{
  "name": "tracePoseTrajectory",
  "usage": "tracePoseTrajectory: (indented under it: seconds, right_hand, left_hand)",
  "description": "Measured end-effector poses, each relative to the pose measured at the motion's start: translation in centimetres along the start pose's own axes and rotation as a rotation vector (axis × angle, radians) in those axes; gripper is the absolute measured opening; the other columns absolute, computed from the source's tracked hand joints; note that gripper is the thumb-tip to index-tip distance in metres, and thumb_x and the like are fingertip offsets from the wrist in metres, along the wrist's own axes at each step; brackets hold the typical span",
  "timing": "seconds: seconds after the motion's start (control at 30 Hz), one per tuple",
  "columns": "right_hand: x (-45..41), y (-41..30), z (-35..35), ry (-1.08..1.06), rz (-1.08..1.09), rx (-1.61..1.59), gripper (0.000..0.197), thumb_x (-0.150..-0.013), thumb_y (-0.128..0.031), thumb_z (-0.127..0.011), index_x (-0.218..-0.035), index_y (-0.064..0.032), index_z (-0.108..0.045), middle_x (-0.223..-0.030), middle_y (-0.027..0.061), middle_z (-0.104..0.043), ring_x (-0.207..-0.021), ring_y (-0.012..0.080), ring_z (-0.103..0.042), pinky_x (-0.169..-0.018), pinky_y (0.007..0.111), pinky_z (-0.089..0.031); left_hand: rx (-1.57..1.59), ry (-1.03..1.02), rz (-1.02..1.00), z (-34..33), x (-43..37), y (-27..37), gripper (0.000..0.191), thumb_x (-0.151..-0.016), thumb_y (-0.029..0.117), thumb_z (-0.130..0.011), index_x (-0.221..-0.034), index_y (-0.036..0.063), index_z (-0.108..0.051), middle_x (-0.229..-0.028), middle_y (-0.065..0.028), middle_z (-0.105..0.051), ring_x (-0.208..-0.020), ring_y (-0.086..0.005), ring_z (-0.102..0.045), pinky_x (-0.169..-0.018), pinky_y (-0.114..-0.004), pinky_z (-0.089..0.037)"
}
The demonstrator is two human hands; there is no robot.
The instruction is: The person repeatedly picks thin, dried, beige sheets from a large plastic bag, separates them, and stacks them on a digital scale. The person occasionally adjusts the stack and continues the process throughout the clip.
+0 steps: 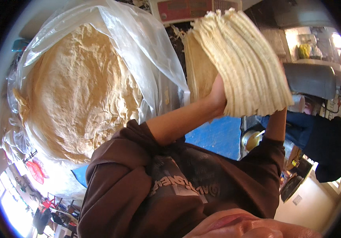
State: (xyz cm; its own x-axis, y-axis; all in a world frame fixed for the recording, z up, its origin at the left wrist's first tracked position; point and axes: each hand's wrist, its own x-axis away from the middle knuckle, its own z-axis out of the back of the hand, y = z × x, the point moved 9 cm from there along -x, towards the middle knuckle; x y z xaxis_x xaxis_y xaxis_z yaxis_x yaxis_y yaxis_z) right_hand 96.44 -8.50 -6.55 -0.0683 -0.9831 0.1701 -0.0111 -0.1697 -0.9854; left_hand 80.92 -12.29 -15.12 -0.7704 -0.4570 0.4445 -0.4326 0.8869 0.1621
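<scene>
Both of my hands grip a thick folded stack of thin, cream-coloured sheets (244,65), possibly bean curd skin. Its ridged layers curve over the front, and the upper edge is ragged. My left hand (218,89) presses against its lower left side, the fingers mostly hidden by the layers. Behind the stack's lower right edge, my right hand (282,105) is largely covered; the forearm shows below. Flatter tan sheets (200,68) hang or lie at the left of the stack. To the left, a large round mass of wrinkled tan sheets (81,92) sits in a clear plastic bag (149,56).
A scale-like device with a red panel (185,10) stands beyond the stack. Below my hands is a blue surface (215,138). At right are a pot (252,140) with yellowish contents and a person in dark clothes (325,142). A red plastic basket (35,172) appears at lower left.
</scene>
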Motion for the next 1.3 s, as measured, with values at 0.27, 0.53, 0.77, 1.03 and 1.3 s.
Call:
tracePoseTrajectory:
  seconds: [0.27,0.53,0.77,1.03,1.3]
  right_hand:
    - [0.7,-2.1,0.5,0.033,0.027,0.011,0.057,-0.103,-0.035,-0.049,-0.147,0.0000,-0.042,-0.149,0.0135,-0.045,-0.135,0.0224,-0.045,-0.113,0.036,-0.038]
    - [6.6,-2.8,-0.8,0.311,0.056,-0.012,0.060,-0.102,-0.037,-0.051,-0.148,-0.0002,-0.040,-0.151,0.0144,-0.042,-0.136,0.0238,-0.043,-0.114,0.037,-0.037]
    - [10.0,0.5,-2.6,0.498,0.071,-0.112,0.062,-0.102,-0.038,-0.052,-0.149,-0.0003,-0.038,-0.152,0.0151,-0.039,-0.138,0.0250,-0.040,-0.115,0.038,-0.035]
    - [9.9,1.3,-4.2,0.524,0.050,-0.110,0.065,-0.101,-0.040,-0.053,-0.150,-0.0004,-0.036,-0.153,0.0159,-0.036,-0.140,0.0263,-0.037,-0.116,0.038,-0.034]
    - [7.1,0.6,-3.7,0.506,-0.002,-0.043,0.068,-0.100,-0.042,-0.054,-0.151,-0.0005,-0.034,-0.155,0.0167,-0.033,-0.141,0.0277,-0.035,-0.117,0.039,-0.032]
  left_hand:
    - [0.090,-0.256,0.106,-5.5,1.9,4.3,0.062,-0.106,0.046,-0.037,-0.145,-0.0011,-0.045,-0.142,-0.0203,-0.054,-0.122,-0.0346,-0.061,-0.103,-0.051,-0.051]
    - [-1.176,-1.043,-0.731,-19.8,13.0,10.0,0.049,-0.107,0.037,-0.042,-0.130,-0.0045,-0.054,-0.113,-0.0222,-0.062,-0.099,-0.0323,-0.063,-0.087,-0.040,-0.050]
    - [-1.089,-1.380,0.527,-9.7,19.1,7.7,0.022,-0.102,0.012,-0.057,-0.115,-0.0003,-0.068,-0.094,-0.0089,-0.073,-0.075,-0.0178,-0.070,-0.068,-0.032,-0.056]
    - [-1.084,-0.010,-0.089,7.8,2.7,9.3,0.028,-0.102,0.025,-0.054,-0.111,0.0021,-0.068,-0.093,-0.0098,-0.070,-0.081,-0.0181,-0.067,-0.072,-0.035,-0.056]
    - [-0.484,0.122,-0.136,7.9,6.6,12.0,0.031,-0.102,0.027,-0.054,-0.117,0.0021,-0.064,-0.103,-0.0117,-0.066,-0.092,-0.0211,-0.064,-0.078,-0.039,-0.055]
